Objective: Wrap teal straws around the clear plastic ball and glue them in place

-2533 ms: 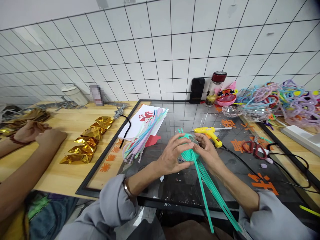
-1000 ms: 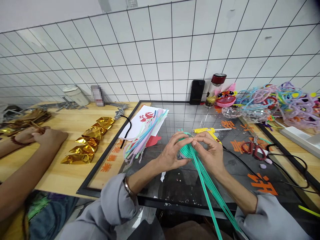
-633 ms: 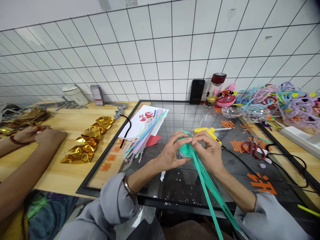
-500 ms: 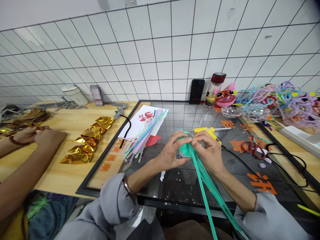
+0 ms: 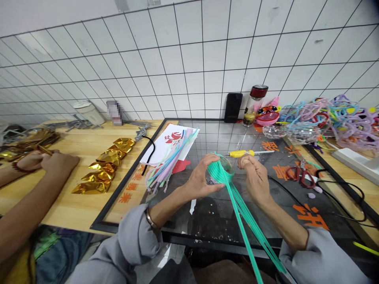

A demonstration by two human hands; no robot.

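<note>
My left hand is closed around a clear plastic ball wound with green pipe cleaners. Their long ends trail toward me over the glass-topped table. My right hand sits just right of the ball, apart from it, its fingers curled in a pinch near the green strands' top. Whether it holds a strand I cannot make out. A yellow glue gun lies just behind both hands.
Pastel pipe cleaners lie on white paper to the left. Red scissors and a black cord lie right; a heap of coloured shapes, a jar and phone stand behind. Another person's hands work by gold foil pieces.
My right hand has drawn away from the ball to the right, and the ball is now seen turned in my left hand. The neighbour's hands barely moved.
</note>
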